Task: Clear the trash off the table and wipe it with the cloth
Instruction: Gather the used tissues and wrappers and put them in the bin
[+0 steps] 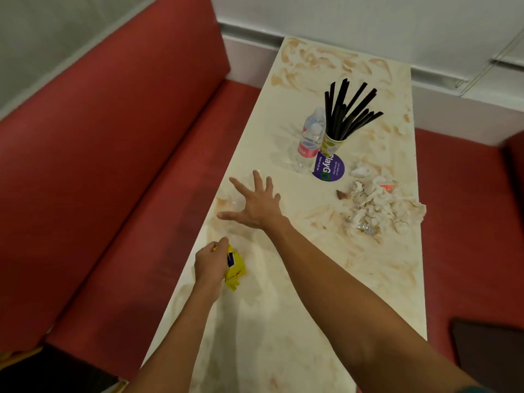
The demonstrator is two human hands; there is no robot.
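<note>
My left hand (211, 263) grips a crumpled yellow wrapper (234, 269) near the left edge of the stained white table (283, 321). Above it my right hand (255, 202) reaches out with fingers spread over a clear crumpled plastic item (241, 191) lying at the table's left edge. A heap of crumpled white tissues and scraps (380, 208) lies by the right edge. Orange-brown smears cover much of the tabletop.
Two small water bottles (309, 143) stand mid-table beside a paper cup of black straws (337, 129) and a round purple sticker (330, 168). Red bench seats (136, 194) flank the table on both sides. A white wall closes the far end.
</note>
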